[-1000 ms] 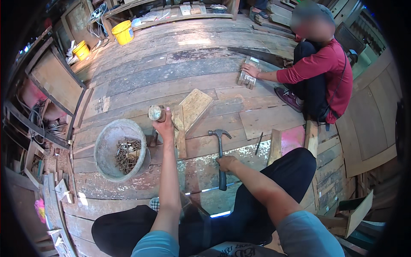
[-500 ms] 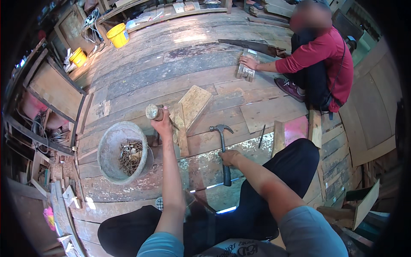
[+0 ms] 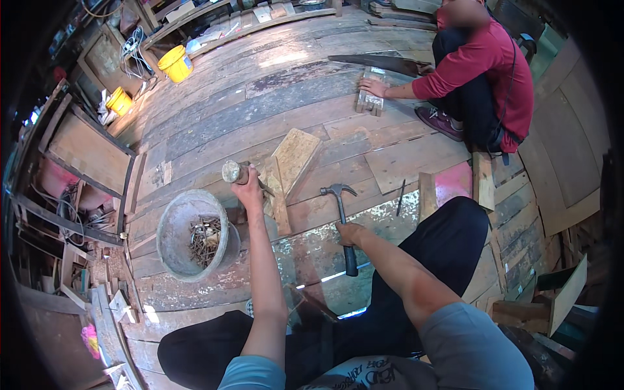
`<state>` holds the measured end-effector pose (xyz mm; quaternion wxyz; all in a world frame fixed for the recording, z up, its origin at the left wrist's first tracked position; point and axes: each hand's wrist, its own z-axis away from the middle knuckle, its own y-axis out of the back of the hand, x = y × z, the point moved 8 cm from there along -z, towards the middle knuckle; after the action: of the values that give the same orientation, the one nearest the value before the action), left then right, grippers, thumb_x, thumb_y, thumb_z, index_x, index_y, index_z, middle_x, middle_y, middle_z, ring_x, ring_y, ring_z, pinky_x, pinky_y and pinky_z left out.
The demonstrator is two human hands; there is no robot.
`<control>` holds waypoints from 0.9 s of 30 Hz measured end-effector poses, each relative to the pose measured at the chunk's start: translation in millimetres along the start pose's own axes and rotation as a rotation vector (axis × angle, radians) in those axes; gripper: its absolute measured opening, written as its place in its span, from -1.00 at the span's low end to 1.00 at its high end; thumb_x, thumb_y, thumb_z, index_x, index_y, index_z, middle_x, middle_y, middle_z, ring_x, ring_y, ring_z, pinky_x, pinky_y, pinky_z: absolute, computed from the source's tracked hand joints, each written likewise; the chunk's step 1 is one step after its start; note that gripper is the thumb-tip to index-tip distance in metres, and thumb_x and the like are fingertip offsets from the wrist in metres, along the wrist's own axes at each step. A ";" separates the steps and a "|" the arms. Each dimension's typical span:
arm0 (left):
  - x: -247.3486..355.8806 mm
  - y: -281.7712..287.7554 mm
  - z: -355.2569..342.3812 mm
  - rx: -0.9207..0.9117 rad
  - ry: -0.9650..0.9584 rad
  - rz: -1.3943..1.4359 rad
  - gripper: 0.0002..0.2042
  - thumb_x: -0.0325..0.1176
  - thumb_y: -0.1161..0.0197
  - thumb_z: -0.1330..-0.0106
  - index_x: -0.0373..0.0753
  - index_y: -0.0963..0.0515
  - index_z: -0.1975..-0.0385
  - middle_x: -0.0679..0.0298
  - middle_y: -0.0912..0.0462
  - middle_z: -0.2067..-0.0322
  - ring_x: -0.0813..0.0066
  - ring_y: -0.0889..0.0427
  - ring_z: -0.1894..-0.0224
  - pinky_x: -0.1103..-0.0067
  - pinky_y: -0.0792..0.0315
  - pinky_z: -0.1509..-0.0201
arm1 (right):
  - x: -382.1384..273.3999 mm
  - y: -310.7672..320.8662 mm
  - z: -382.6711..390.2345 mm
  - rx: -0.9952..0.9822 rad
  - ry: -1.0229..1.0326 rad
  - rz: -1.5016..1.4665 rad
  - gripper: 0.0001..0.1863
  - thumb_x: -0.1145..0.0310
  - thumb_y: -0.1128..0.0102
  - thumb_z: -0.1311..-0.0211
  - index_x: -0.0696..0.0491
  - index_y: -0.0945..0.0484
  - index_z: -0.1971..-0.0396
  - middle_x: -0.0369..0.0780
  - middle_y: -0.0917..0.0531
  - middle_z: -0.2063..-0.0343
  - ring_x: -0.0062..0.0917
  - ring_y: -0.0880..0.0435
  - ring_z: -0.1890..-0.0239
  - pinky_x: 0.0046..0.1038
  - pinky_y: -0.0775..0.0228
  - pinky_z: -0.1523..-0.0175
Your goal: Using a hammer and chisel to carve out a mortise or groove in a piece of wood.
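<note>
My left hand (image 3: pixel 248 194) is closed around a short, thick, round wooden piece with a pale worn end (image 3: pixel 231 171). It is raised in front of me, just right of a grey bucket (image 3: pixel 168 227) of nails (image 3: pixel 205 239). Beyond that hand, a wooden board (image 3: pixel 296 159) leans against a narrow upright wood strip (image 3: pixel 280 205). My right hand (image 3: pixel 350 234) grips a claw hammer (image 3: pixel 342 211) by its dark handle. The hammer's head points away from me, with its claw to the right. My fingers hide part of the handle.
A person in a red top (image 3: pixel 491 71) squats at the far right, one hand on a wooden block (image 3: pixel 371 97), beside a handsaw (image 3: pixel 377 62). A thin dark rod (image 3: pixel 400 197) lies right of the hammer. Yellow buckets (image 3: pixel 175 63) stand far left; a wooden frame (image 3: pixel 88 146) stands nearer.
The view has turned slightly, so the grey bucket appears farther right and the other person a little higher. Both my hands keep their grips, with little visible movement.
</note>
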<state>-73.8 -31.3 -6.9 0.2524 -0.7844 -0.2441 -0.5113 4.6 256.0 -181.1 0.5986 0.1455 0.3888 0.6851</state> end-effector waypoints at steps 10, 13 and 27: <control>-6.5 -3.4 -3.8 -0.001 0.010 -0.023 -0.83 -0.37 -0.27 -0.14 -0.31 -0.45 0.45 0.30 -0.52 0.56 0.59 -0.48 0.53 0.62 -0.35 0.44 | 33.8 10.3 16.0 0.227 -0.245 -0.284 -0.25 0.29 -0.17 0.02 0.18 -0.01 -0.15 0.25 -0.35 0.00 -0.01 -0.43 -0.04 -0.26 -0.33 -0.11; -8.6 4.1 -6.2 0.005 0.047 0.011 -0.79 -0.37 -0.30 -0.10 -0.36 -0.46 0.42 0.27 -0.54 0.51 0.58 -0.50 0.50 0.60 -0.41 0.38 | 46.1 17.5 19.6 0.327 -0.303 -0.387 -0.23 0.32 -0.16 0.04 0.23 -0.01 -0.16 0.23 -0.39 0.04 0.01 -0.44 -0.03 -0.25 -0.33 -0.11; -13.7 6.5 -1.5 0.051 0.026 0.132 -0.84 -0.41 -0.28 -0.11 -0.31 -0.44 0.44 0.34 -0.51 0.53 0.64 -0.45 0.51 0.65 -0.35 0.42 | 57.4 45.8 15.6 0.542 -0.322 -0.451 -0.66 0.37 -0.06 0.02 0.22 -0.40 0.22 0.06 -0.58 0.37 -0.11 -0.59 0.30 -0.27 -0.44 0.18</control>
<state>-75.6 -38.9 -20.0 0.3088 -0.7853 -0.2014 -0.4973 -31.3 316.0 -153.7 0.7274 0.3149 0.4789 0.3773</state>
